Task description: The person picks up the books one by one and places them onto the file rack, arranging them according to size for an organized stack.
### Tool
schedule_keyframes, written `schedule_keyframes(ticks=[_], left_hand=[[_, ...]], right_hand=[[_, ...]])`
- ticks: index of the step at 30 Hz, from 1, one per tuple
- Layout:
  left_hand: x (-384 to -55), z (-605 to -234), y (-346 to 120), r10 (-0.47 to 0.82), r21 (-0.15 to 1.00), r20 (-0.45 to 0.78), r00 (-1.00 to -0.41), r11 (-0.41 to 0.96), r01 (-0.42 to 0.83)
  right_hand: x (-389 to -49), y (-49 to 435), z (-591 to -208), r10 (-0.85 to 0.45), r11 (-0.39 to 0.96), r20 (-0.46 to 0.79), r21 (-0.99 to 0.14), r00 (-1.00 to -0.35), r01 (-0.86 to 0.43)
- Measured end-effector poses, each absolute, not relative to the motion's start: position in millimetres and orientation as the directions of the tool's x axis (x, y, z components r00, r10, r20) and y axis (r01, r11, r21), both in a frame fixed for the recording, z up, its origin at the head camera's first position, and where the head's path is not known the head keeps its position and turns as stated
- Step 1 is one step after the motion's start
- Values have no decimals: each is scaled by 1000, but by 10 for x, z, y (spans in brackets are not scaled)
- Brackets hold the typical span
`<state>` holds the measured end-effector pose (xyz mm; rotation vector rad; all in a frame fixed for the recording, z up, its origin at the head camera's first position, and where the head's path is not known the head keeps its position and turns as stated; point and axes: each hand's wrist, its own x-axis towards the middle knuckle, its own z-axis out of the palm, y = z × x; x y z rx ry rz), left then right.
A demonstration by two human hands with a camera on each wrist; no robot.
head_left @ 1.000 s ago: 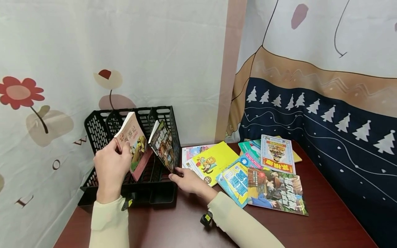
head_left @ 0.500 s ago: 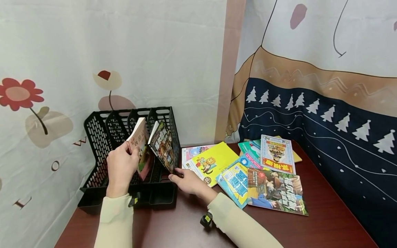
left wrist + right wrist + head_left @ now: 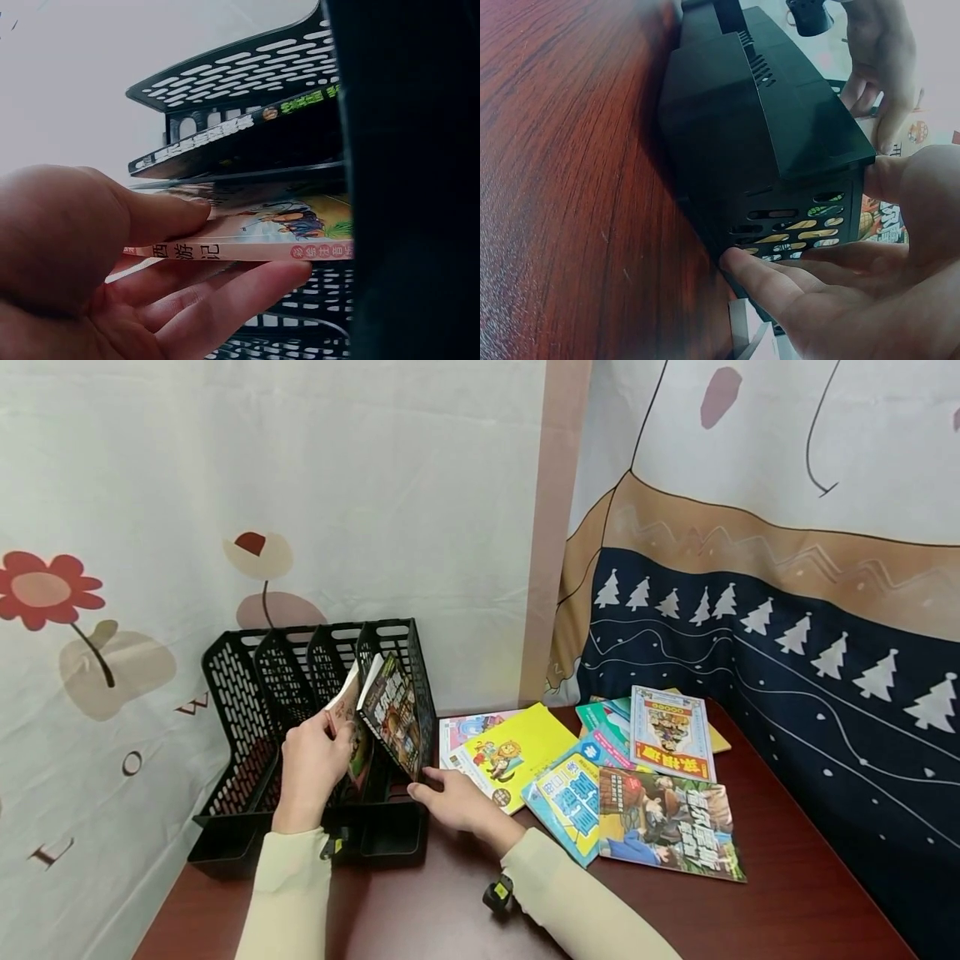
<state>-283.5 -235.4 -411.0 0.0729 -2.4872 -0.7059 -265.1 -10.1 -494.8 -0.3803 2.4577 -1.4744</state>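
Note:
A black perforated file rack (image 3: 232,710) with several upright compartments stands on the table. My left hand (image 3: 313,770) pinches a pink paperback book (image 3: 247,251) by its spine side, thumb on the cover and fingers underneath. The book is partly inside the compartment just left of the rightmost one, and my hand hides part of it. A dark-covered comic book (image 3: 396,714) leans tilted in the rightmost compartment. At the rack's front right corner, my right hand (image 3: 457,802) grips the side wall (image 3: 795,225), thumb at its edge and fingers along the outside.
Right of the rack lie a yellow book (image 3: 536,735), a blue book (image 3: 570,802), a comic book (image 3: 671,827) and a white-and-red book (image 3: 671,735), several overlapping. A patterned curtain (image 3: 465,527) hangs behind the reddish-brown table (image 3: 450,910).
My left hand has moved right and slightly down, carrying the pink book lower and deeper into the rack, next to the dark comic book. My right hand has stayed on the rack's side.

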Motion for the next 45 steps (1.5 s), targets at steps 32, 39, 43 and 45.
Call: schedule_keyframes(ticks=[32,39,43,45], left_hand=[[-3065,-4177,-2412,-138,496,470,-872,858,131],[-3138,-4195,-2424,-145,514,456,-878,849,127],[-3173,-4194,-2418,-142,515,424,-894,850,109],[-3190,-4198,-2406,-133,517,402,-906,850,105]], right_hand=[[-2679,-120,-4952,-356,482,-69,-868,-932,-120],[-2685,-115,-4940,-350,507,-65,-852,-934,-131],[-2688,-104,-4931,-350,506,-62,-852,-935,-133],[-2687,-98,-4938,-348,504,-61,-854,-936,-131]])
